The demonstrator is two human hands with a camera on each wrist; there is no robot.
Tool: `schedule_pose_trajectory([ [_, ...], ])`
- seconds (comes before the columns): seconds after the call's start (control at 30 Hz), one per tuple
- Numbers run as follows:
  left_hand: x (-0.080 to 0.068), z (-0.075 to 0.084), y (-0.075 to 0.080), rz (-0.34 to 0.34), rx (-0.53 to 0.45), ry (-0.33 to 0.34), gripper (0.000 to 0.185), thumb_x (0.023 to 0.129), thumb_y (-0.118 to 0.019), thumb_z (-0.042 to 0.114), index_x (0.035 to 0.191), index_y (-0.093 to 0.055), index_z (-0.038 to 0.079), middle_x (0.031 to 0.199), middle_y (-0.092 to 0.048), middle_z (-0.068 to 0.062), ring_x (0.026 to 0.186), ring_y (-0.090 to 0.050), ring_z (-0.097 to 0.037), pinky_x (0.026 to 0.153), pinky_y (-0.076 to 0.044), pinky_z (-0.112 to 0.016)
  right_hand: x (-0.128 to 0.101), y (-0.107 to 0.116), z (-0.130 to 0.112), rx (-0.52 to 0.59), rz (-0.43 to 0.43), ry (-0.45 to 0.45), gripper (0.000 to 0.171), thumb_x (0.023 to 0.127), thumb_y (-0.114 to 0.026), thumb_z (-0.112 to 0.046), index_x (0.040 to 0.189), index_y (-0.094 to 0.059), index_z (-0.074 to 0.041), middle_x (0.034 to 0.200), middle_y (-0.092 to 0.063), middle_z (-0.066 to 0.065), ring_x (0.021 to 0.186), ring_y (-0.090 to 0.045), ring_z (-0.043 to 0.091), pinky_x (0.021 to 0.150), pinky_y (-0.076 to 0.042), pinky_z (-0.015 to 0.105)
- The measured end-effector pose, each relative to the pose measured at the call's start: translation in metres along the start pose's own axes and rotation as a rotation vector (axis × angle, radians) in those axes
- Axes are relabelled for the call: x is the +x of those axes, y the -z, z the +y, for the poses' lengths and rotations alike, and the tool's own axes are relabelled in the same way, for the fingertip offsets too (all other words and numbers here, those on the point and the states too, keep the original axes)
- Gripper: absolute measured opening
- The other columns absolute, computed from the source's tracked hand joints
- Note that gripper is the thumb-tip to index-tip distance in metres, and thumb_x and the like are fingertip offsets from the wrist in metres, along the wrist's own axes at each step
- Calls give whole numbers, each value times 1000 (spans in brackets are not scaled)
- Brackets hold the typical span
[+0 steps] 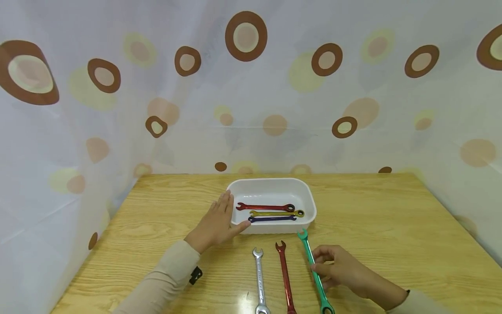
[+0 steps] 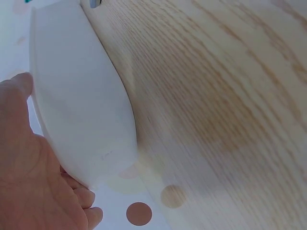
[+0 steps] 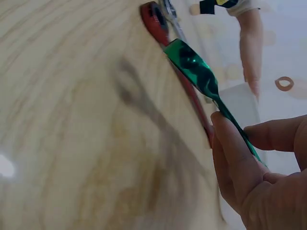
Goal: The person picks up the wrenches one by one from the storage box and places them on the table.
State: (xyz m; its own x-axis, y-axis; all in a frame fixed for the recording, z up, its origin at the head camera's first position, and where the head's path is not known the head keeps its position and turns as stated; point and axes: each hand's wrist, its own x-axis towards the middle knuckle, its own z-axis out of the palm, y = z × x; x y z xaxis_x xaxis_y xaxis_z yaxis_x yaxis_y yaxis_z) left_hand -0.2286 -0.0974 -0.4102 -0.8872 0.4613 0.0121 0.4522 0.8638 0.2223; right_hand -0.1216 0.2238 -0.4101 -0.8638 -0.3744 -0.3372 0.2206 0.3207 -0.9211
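So far, three wrenches lie inside the white tray (image 1: 310,198) — a red one (image 1: 265,207), a yellow one (image 1: 276,213) and a dark blue one (image 1: 272,218) — and three remain on the wooden table (image 1: 392,226), so the sorting looks about half done. The left hand (image 1: 218,222) rests against the tray's left wall, fingers fairly straight, thumb along the near corner; it steadies the tray and clasps nothing. Right of that hand, on the table, lie a silver wrench (image 1: 259,280) and a second red wrench (image 1: 286,276), both untouched. Just beyond them, the right hand (image 1: 340,269) pinches the green wrench (image 1: 314,272) at mid-shaft between thumb and fingers. The wrench is glossy metallic green, with its open jaw pointing past the fingertips toward the tray and its ring end behind the hand. It may be tilted slightly off the wood — the blurred wrist view leaves that unsure.
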Motion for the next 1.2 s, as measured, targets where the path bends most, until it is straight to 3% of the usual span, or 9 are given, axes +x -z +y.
schedule_pose_trajectory([
  [0.4, 0, 0, 0, 2, 5, -6, 96, 93, -36, 67, 150, -13, -7, 159, -6, -21, 146, -8, -35, 118, -13, -47, 8, -15, 18, -78, 94, -32, 22, 91, -61, -5, 107, -56, 8, 88, -56, 10, 72, -58, 18, 61, -57, 34],
  [0.83, -1, -1, -2, 5, 1, -3, 98, 92, -34, 69, 150, -12, -6, 159, -4, -20, 147, -6, -34, 118, -13, -47, 15, -16, 21, -239, 94, 73, 20, 90, -64, -11, 99, -57, 5, 68, -59, 4, 52, -60, 13, 46, -53, 27],
  [1.2, 0, -1, -1, 12, 3, -10, 96, 93, -37, 67, 150, -14, -7, 158, -7, -22, 146, -9, -35, 117, -15, -48, 14, -15, 16, -288, 84, 23, 19, 90, -64, -14, 98, -55, 1, 62, -59, 5, 44, -58, 10, 44, -50, 24],
])
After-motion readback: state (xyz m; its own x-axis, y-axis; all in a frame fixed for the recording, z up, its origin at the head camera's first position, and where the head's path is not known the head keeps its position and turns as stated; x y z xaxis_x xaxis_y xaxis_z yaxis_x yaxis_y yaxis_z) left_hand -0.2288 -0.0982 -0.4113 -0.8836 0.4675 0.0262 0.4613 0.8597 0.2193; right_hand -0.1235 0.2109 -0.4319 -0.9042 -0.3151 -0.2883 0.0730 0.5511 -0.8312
